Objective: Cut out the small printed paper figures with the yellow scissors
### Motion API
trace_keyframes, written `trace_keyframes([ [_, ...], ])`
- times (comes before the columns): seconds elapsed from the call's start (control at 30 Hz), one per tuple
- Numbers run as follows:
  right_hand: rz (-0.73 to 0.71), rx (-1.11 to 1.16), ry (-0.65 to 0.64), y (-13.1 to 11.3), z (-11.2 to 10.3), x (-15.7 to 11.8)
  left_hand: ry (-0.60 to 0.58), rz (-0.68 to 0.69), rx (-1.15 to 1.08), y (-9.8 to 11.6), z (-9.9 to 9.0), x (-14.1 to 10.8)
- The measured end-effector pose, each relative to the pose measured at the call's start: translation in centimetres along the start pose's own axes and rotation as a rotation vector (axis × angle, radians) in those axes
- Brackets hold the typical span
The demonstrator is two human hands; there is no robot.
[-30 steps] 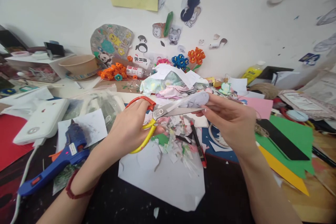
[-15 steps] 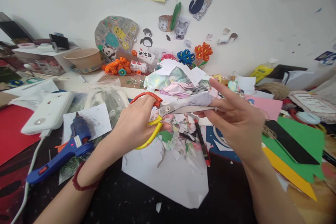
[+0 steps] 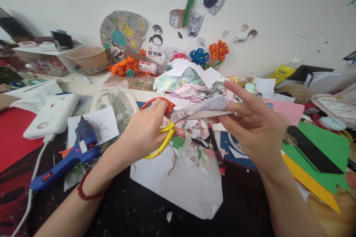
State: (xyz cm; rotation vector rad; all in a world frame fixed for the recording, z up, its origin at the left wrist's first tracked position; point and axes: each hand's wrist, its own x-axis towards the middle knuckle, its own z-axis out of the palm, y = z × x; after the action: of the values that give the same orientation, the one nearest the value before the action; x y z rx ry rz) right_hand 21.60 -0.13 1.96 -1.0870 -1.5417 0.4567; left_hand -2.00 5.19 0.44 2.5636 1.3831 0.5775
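Scissors (image 3: 204, 114) with one red-orange and one yellow handle loop are held in my left hand (image 3: 147, 127), its fingers through the loops. Their metal blades point right, slightly apart. A thin greyish-lilac piece (image 3: 214, 103) lies along the upper blade, its right end pinched by my right hand (image 3: 254, 126). My right index finger points up and away; the fingers meet close around the blade tips. Whether the piece is paper or film I cannot tell. Below the scissors, colourful scraps (image 3: 194, 144) are heaped on a white sheet (image 3: 180, 189).
A blue glue gun (image 3: 69, 163) and a white power strip (image 3: 51, 114) with its cable lie at left. A red marker (image 3: 217, 150) lies beside the scraps. A black phone (image 3: 314, 150) rests on green paper (image 3: 332, 144) at right. Orange beaded flowers (image 3: 125, 66) stand behind.
The view has shifted a little, so both hands and the scissors appear slightly further right. My grip on the scissors and the lilac piece looks the same.
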Motion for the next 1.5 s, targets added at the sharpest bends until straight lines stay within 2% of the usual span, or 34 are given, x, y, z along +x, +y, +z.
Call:
trace_keyframes([
  [0.63,0.001,-0.049,0.027,0.14,-0.14,-0.07,-0.034,-0.004,0.07,0.39,-0.21,-0.18],
  [1.27,-0.017,-0.028,0.022,0.25,-0.41,0.05,-0.054,-0.022,0.044,0.72,-0.03,-0.16],
  [1.5,-0.004,0.007,0.017,0.23,-0.34,0.12,0.066,0.049,0.029,0.28,0.5,0.14],
])
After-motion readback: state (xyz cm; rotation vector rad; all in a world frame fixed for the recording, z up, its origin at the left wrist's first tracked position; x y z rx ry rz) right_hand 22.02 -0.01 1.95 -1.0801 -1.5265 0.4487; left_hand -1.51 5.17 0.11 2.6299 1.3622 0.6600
